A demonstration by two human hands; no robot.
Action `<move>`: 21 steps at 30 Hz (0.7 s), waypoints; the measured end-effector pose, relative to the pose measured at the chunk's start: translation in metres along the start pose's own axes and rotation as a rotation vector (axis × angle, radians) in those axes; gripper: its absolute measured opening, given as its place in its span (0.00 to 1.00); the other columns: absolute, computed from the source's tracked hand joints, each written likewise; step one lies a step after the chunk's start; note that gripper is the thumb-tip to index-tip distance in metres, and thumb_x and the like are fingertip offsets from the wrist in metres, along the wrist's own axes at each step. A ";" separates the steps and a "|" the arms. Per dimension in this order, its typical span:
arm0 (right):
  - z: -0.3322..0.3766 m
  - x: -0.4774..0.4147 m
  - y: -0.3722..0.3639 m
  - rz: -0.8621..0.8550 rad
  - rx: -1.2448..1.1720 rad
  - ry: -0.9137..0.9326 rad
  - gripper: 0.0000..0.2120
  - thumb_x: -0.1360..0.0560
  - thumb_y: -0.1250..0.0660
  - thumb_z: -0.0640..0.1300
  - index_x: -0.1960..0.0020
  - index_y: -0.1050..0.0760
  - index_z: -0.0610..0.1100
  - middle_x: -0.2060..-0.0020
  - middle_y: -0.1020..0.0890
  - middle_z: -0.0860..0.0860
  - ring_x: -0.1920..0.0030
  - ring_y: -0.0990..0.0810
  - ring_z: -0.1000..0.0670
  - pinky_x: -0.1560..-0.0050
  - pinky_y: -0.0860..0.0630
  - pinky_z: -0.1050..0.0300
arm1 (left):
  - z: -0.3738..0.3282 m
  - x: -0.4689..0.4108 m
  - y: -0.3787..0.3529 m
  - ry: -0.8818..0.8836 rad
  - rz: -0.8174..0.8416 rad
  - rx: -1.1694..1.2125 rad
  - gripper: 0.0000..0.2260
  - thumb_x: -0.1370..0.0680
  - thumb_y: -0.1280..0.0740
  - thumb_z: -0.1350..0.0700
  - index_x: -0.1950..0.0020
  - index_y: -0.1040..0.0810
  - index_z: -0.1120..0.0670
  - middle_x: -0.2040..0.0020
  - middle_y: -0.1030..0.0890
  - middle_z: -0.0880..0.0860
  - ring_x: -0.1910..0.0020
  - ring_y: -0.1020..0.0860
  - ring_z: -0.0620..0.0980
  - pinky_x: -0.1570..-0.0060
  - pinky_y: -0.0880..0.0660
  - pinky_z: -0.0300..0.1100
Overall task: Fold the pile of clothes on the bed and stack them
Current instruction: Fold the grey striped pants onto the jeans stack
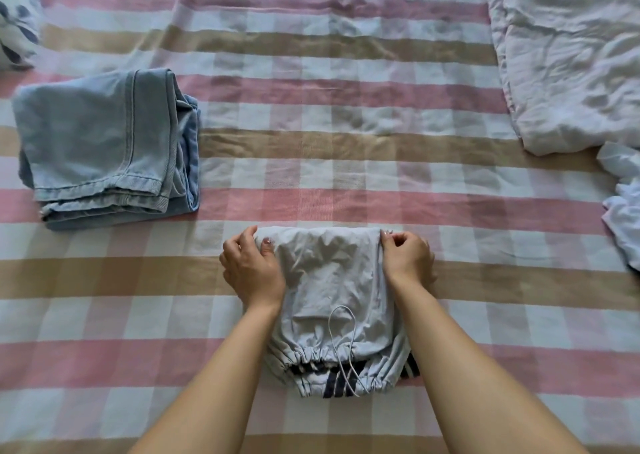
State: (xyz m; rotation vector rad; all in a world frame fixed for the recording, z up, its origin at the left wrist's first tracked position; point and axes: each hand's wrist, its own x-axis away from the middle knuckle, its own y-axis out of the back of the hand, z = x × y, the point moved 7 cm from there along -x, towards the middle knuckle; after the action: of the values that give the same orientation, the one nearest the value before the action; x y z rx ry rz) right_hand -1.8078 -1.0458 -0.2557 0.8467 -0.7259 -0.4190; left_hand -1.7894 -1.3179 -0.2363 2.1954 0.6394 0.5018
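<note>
Two hands pinch the far corners of the drawstring shorts (332, 291) at 6 o'clock on the bed (311, 176) — left hand (251, 268), right hand (408, 258). Keep both edges level, press the fold flat — then move it onto the folded jeans (104, 145) at 10 o'clock.

folded jeans (104, 145) left of shorts (332, 301), duvet (568, 55) far right

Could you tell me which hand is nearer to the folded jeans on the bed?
Left. The left hand sits just right of the folded jeans; the right hand is farther off, across the pale drawstring garment.
</note>
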 end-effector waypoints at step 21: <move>-0.075 0.102 -0.004 0.217 -0.122 -0.001 0.27 0.32 0.33 0.62 0.47 0.32 0.40 0.60 0.22 0.45 0.62 0.20 0.42 0.64 0.21 0.46 | 0.053 0.073 0.003 0.233 0.359 0.104 0.19 0.24 0.36 0.45 0.42 0.31 0.58 0.50 0.21 0.57 0.58 0.23 0.53 0.61 0.25 0.44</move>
State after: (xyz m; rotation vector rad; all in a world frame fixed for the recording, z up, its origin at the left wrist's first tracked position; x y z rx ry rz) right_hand -1.6837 -1.0695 -0.2507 0.6450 -0.7767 -0.2664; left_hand -1.7018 -1.3066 -0.2564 2.3826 0.3954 0.9401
